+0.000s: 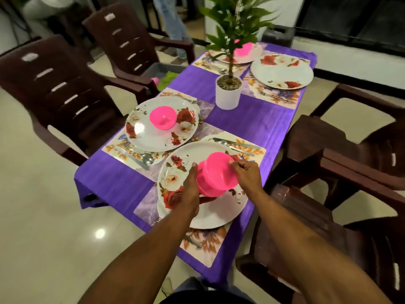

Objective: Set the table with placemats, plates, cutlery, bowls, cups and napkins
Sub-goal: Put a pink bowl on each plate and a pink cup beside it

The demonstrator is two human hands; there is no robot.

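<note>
Over the nearest floral plate [175, 172] I hold a stack of pink bowls [215, 174], tilted. My left hand [191, 189] grips the lower part of the stack. My right hand [246, 172] pinches the rim of the top bowl. The plate lies on a floral placemat [206, 244] with cutlery [236, 144] at its far edge. Another pink bowl [163, 117] sits on the left plate [151, 137]. A third pink bowl [243, 50] is on the far left plate, partly hidden by leaves. The far right plate [282, 71] is bare.
A potted plant in a white pot [228, 95] stands mid-table on the purple cloth [114, 181]. Dark brown plastic chairs [65, 88] surround the table. A grey bin [162, 71] with green and pink items sits on the far left chair. Someone's legs [173, 25] stand beyond.
</note>
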